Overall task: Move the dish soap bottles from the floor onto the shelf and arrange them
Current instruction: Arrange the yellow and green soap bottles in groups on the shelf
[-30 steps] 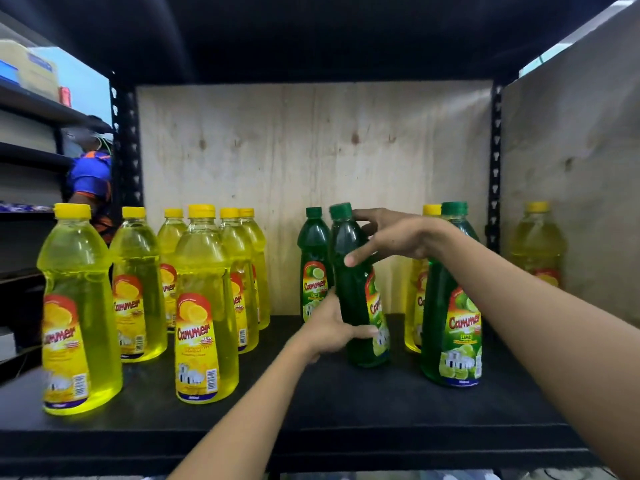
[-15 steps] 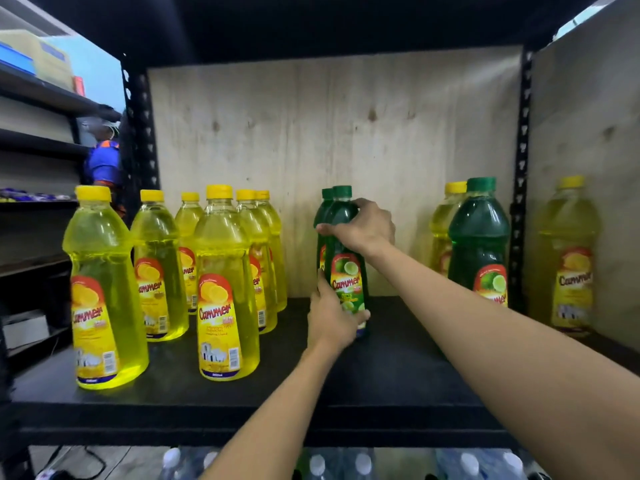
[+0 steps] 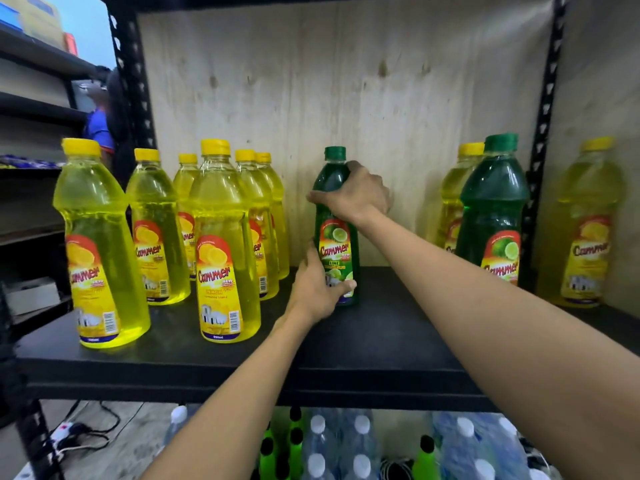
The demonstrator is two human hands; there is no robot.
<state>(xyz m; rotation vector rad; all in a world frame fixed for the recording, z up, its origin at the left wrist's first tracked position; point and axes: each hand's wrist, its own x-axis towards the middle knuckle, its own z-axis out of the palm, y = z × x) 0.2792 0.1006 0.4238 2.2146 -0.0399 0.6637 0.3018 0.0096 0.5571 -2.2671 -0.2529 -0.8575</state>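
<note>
— Since a second ago the green bottle (image 3: 335,223) has gone from a forward tilt near the middle of the shelf (image 3: 363,344) to standing upright, far back by the plywood back panel (image 3: 346,81). What do the hands look like?

— Both are on it. The right hand (image 3: 353,195) wraps over the shoulder of the bottle just under the green cap, fingers (image 3: 318,197) curled round the front. The left hand (image 3: 317,289) cups the lower part, thumb across the bottom of the lime label, its fingers hidden behind the bottle. So each hand is closed on that one bottle.

— Is it resting on the shelf?

— Its base meets the black shelf board, as far as the view shows; the left hand covers part of it. A second green bottle stood behind it earlier; now I cannot make it out.

— And the rest?

— Left of it, six yellow bottles (image 3: 221,244) stand upright in a loose cluster, the nearest ones close to the front edge. Right of it, well apart, another green bottle (image 3: 493,216) stands with a yellow bottle (image 3: 457,192) just behind it, both near the right upright post (image 3: 540,150). Beyond the post, one more yellow bottle (image 3: 588,223) stands in the next bay.

— Below the shelf?

— Clear water bottles (image 3: 346,448) with white caps and a few bright green ones with black caps.
</note>
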